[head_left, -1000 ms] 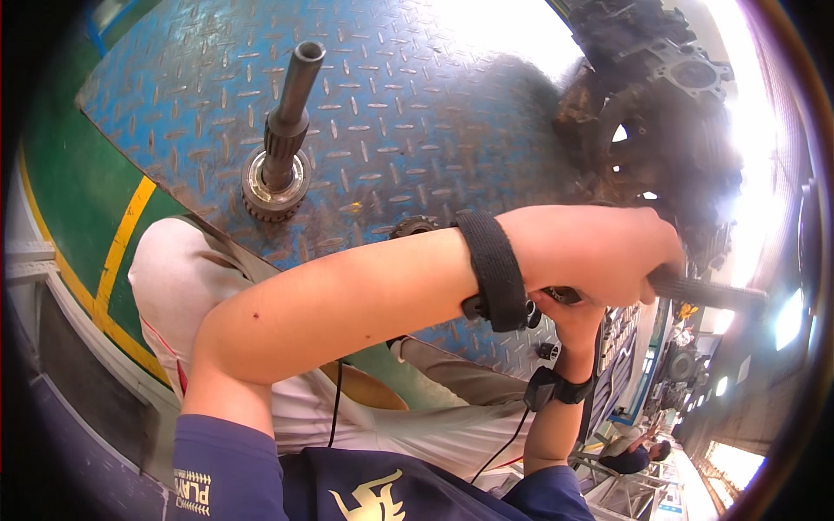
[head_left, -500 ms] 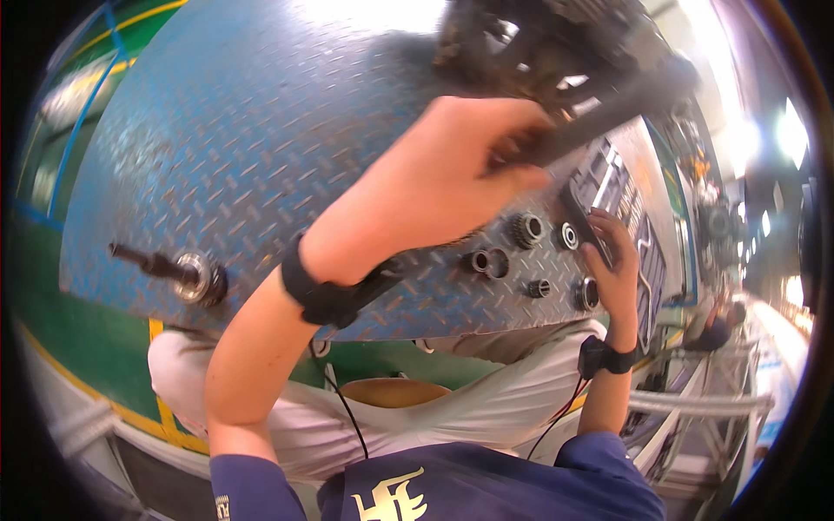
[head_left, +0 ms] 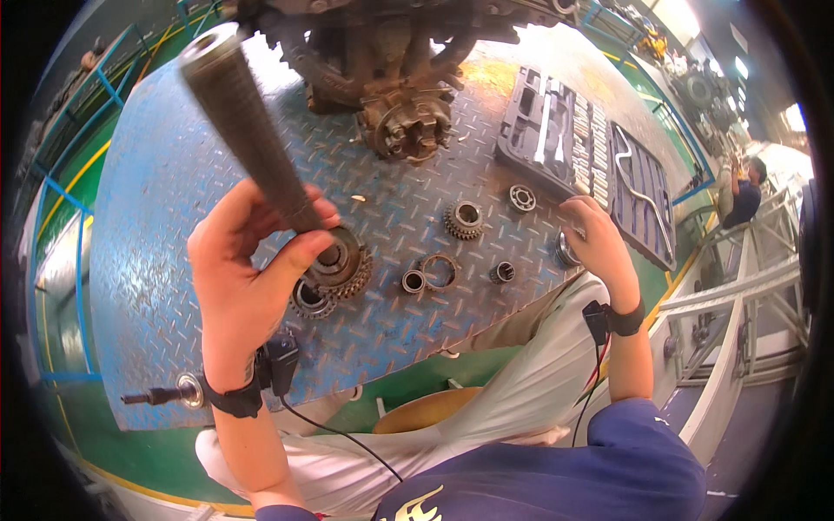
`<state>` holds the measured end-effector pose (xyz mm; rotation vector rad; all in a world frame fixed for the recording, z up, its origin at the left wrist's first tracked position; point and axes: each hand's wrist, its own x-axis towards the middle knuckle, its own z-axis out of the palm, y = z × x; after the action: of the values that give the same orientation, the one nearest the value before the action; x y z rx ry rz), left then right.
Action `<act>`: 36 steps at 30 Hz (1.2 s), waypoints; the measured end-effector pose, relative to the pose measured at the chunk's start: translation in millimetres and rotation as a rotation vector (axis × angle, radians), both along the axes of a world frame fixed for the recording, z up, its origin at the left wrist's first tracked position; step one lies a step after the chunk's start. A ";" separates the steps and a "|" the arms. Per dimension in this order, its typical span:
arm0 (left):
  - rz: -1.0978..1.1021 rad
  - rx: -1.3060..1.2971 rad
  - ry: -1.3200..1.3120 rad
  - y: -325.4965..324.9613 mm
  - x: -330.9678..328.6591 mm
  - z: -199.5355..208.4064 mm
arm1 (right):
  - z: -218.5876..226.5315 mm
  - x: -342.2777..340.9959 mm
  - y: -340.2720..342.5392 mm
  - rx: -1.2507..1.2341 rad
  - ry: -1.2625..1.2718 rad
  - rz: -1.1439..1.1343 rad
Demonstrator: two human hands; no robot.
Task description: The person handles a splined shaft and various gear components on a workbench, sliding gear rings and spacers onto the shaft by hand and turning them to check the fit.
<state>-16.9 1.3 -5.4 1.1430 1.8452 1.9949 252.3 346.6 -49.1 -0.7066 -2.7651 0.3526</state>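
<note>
Grasping a dark metal shaft (head_left: 248, 130), the left hand (head_left: 248, 278) holds thumb and fingers around its lower part above the left side of the worktop (head_left: 391, 334), wrist bent upward from the near edge. The shaft slants upward to the left, its upper end blurred. A toothed gear (head_left: 354, 276) shows at the lower end; whether it is joined to the shaft or lies beneath is hard to tell. The right hand (head_left: 601, 247) hangs palm down at the right, fingers loosely curled over a metal ring (head_left: 565, 252), mostly hidden; I cannot tell whether its grip has hold of it. Left, the wristband (head_left: 234, 401) hides part of a thin rod (head_left: 161, 397). Far off, the frame cuts off a rusty casting (head_left: 408, 126).
</note>
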 end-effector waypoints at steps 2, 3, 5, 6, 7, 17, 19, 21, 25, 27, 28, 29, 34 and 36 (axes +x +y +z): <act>0.055 0.019 -0.022 1.0 0.6 -5.0 | -0.6 9.5 7.3 0.005 -0.018 -0.038; 0.087 0.032 -0.036 1.7 1.4 -7.4 | -1.0 15.2 13.5 -0.007 -0.016 -0.044; 0.063 0.036 -0.003 -4.6 -1.2 -6.0 | -1.3 26.3 22.7 -0.024 -0.009 -0.053; 0.052 0.045 0.024 -6.2 -1.9 -4.8 | -1.4 32.6 26.5 -0.044 -0.046 -0.092; 0.041 0.043 0.027 -5.8 -1.8 -4.4 | -0.7 34.9 26.5 -0.065 -0.082 -0.130; 0.052 0.032 0.067 -2.1 1.4 2.6 | -23.6 37.1 21.4 -0.079 -0.232 -0.124; 0.083 0.013 0.009 -3.0 3.6 4.1 | -25.8 34.5 20.6 -0.090 -0.215 -0.141; 0.072 0.030 0.011 -1.2 3.2 2.2 | -24.6 35.1 22.1 -0.097 -0.235 -0.144; 0.079 0.027 -0.001 1.1 3.2 4.4 | -21.8 33.9 17.7 -0.079 -0.195 -0.137; 0.075 0.014 0.019 -0.2 1.1 5.0 | -19.9 31.3 16.1 -0.087 -0.184 -0.134; 0.079 0.006 0.024 -0.9 0.7 5.7 | -17.7 29.8 14.7 -0.087 -0.178 -0.132; 0.083 -0.003 0.028 -1.4 0.4 6.2 | -15.9 28.6 13.5 -0.086 -0.173 -0.132; 0.077 0.035 0.004 -4.9 -2.7 2.7 | -11.8 23.3 13.5 -0.088 -0.083 -0.101; 0.075 0.026 0.025 -7.7 -3.3 1.7 | -9.0 18.8 11.2 -0.082 -0.095 -0.071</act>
<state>-20.2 -6.4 -3.7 1.1267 1.9072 2.0597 271.1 357.8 -58.1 -0.8611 -2.8189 0.4310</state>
